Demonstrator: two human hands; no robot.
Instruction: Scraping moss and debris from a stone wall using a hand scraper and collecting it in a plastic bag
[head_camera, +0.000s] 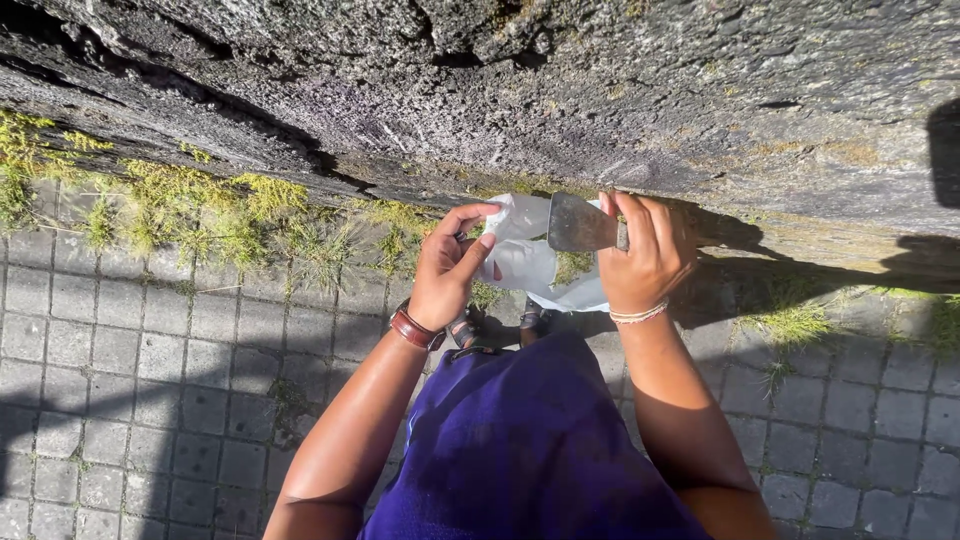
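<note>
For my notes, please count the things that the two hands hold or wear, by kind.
White plastic bag: 1
Flat metal scraper blade: 1
Wrist bands: 2, brown on the left hand, pale on the right hand
Total: 4

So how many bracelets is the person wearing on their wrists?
2. A brown band sits on the wrist of the left hand, and a thin pale bracelet sits on the wrist of the right hand. None other shows, though the wrists' undersides are hidden.
</note>
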